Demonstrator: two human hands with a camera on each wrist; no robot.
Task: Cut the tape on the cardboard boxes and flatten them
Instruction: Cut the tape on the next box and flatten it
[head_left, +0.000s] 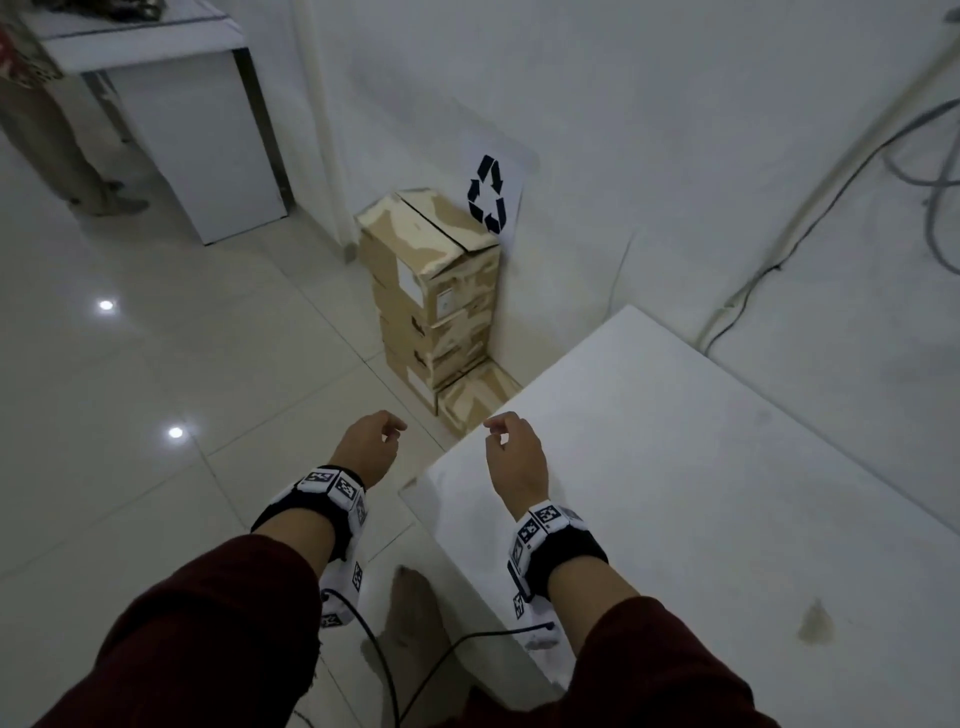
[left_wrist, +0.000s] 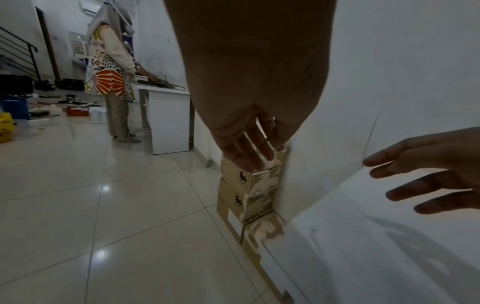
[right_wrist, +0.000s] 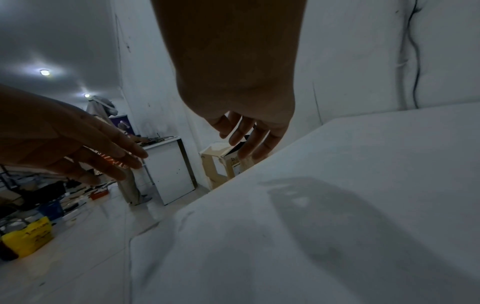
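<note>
A stack of taped brown cardboard boxes (head_left: 434, 291) stands on the floor against the white wall, under a recycling sign (head_left: 488, 193). The top box's flaps meet along a dark seam. The stack (left_wrist: 246, 189) also shows in the left wrist view, and its top box (right_wrist: 221, 162) in the right wrist view. My left hand (head_left: 371, 444) hovers over the floor, short of the stack, fingers relaxed and empty. My right hand (head_left: 511, 452) hangs over the near corner of a white table (head_left: 701, 467), fingers loose and empty. Both hands are apart from the boxes.
The white table fills the right foreground, its corner close to the lowest box. A white desk (head_left: 192, 135) stands at the back left with another person (left_wrist: 111, 74) beside it. Clutter, a red crate (left_wrist: 78, 111) and a yellow bag (right_wrist: 27, 236) lie on the tiled floor.
</note>
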